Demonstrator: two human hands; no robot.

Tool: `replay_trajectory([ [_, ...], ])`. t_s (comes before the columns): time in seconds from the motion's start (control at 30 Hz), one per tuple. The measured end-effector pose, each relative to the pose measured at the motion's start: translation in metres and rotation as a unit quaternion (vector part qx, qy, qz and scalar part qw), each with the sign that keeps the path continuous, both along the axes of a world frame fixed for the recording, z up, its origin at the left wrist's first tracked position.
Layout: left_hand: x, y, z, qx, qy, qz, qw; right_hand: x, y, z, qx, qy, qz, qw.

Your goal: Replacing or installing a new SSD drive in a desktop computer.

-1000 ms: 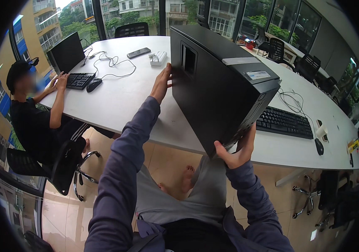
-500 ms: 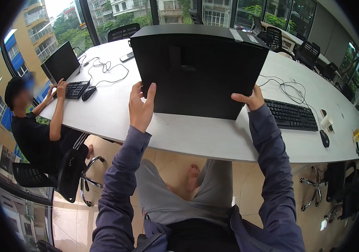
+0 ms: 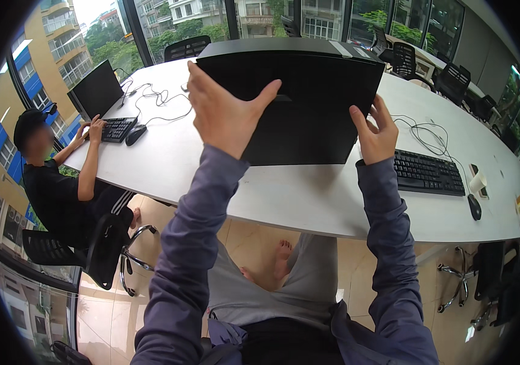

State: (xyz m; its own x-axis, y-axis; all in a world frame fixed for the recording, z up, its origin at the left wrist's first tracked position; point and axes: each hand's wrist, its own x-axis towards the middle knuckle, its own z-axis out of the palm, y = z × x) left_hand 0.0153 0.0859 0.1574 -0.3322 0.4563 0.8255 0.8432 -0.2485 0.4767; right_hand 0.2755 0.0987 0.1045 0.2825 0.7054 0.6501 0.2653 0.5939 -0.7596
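A large black computer case [image 3: 314, 134] stands upright on the white table in front of me, its dark flat face toward me and its top edge away. My left hand [image 3: 226, 109] is raised over the left part of that face, fingers stretched and thumb spread wide. Whether it touches the case I cannot tell. At the right edge is my right hand [image 3: 378, 135], its thumb over the face and its fingers apart just outside the edge. The back of the case is hidden.
Right of the case lie a black keyboard [image 3: 429, 173], a coiled cable [image 3: 430, 134], a black mouse [image 3: 474, 207] and a white cup [image 3: 478, 180]. At left, another person [image 3: 59, 176] sits at a monitor [image 3: 97, 90] and keyboard [image 3: 117, 129]. Office chairs stand behind.
My left hand has left the lower left edge and risen rightward across the face, opening. The right hand has moved up along its edge and loosened. The case looks nearly unmoved.
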Motion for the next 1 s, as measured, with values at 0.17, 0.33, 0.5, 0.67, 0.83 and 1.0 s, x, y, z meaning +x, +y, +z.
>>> replay_trajectory([
  [0.17, 0.013, -0.004, 0.013, -0.068, -0.026, 0.02, 0.997, -0.005, -0.017, 0.032, 0.042, -0.062, -0.104, 0.992],
  [0.33, 0.006, -0.011, 0.013, -0.047, -0.043, 0.005, 0.998, -0.007, -0.019, 0.051, 0.046, -0.084, -0.13, 0.987],
  [0.5, 0.014, -0.032, -0.006, 0.03, -0.051, -0.018, 0.998, 0.001, -0.027, 0.051, 0.083, -0.116, -0.166, 0.976],
  [0.67, 0.01, -0.077, -0.039, 0.119, -0.034, -0.088, 0.988, 0.001, -0.095, 0.033, 0.084, -0.088, -0.093, 0.988],
  [0.83, -0.015, -0.143, -0.1, 0.058, -0.112, -0.242, 0.962, 0.018, -0.152, -0.016, 0.13, -0.136, -0.075, 0.979],
  [1.0, -0.05, -0.188, -0.199, 0.055, -0.048, -0.377, 0.923, 0.032, -0.194, -0.082, 0.152, -0.226, -0.052, 0.961],
])
